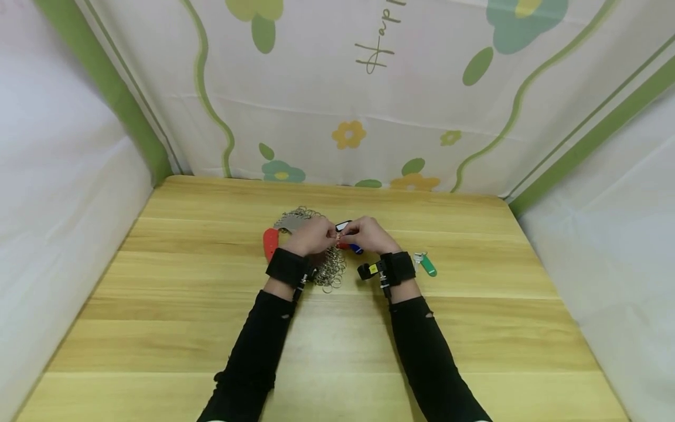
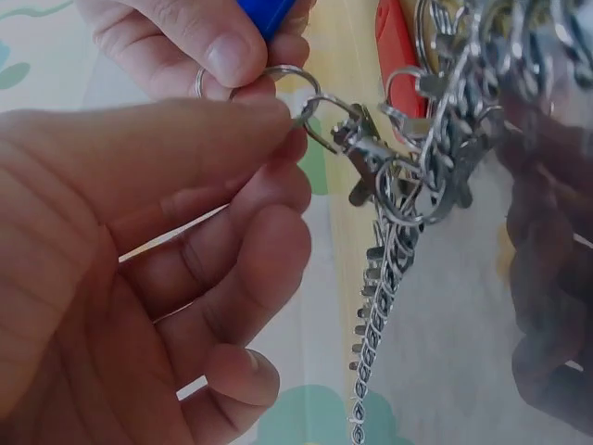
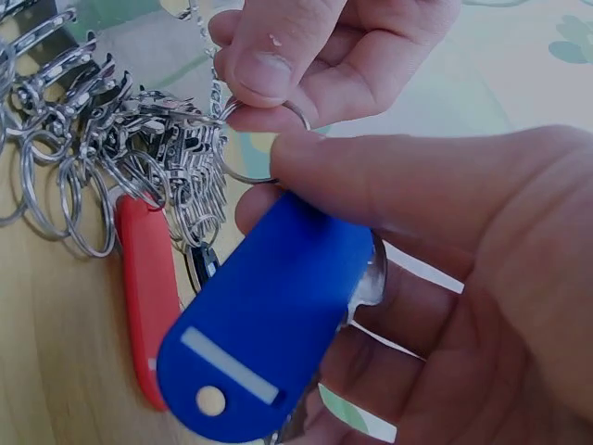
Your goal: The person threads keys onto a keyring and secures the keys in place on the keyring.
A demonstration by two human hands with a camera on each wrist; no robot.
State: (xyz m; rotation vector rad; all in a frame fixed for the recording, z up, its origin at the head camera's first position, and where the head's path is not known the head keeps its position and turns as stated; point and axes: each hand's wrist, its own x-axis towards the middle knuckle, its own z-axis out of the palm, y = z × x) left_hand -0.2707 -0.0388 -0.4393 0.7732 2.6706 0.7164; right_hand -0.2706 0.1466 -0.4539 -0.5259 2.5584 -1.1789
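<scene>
My left hand pinches a metal split ring between thumb and forefinger. In the left wrist view, this ring links with a small metal clasp on a bunch of chained clips and rings. My right hand meets it fingertip to fingertip, its thumb and fingers gripping a blue key tag by the ring end. A metal key shows partly behind the tag; the fingers hide the rest. Below the clips in the right wrist view lies a red tag.
More clips and rings spread on the wooden table beside a grey metal plate and a red strip. A black tag with a white label lies behind the hands. A green key tag with keys sits at the right.
</scene>
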